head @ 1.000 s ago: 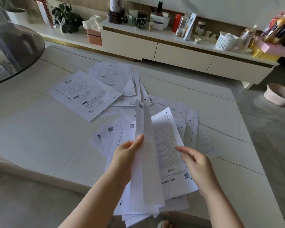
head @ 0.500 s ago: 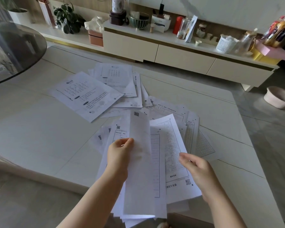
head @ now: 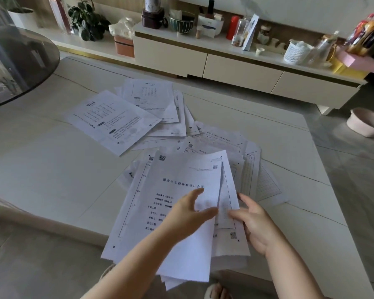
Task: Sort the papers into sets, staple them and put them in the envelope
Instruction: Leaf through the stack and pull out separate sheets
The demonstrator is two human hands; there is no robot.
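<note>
Loose printed papers are spread over the white table (head: 41,169). One group (head: 117,117) lies at the back left. A fanned stack (head: 246,169) lies near the front edge and overhangs it. My left hand (head: 188,214) holds the top sheet (head: 181,173) near its right edge, thumb and forefinger spread on top. That sheet faces up and shows a printed title and lines of text. My right hand (head: 253,221) hovers at the stack's right side with its fingers loosely extended, touching the sheets underneath. No stapler or envelope is in view.
A round glass tabletop (head: 13,61) juts in at the far left. A long low cabinet (head: 235,67) with jars, a basket and bottles runs along the back wall. A pale basin (head: 365,121) sits on the floor at right.
My left hand has turned the sheet over from standing on edge to lying face up on the near stack. My right hand has stayed at the stack's right side.
</note>
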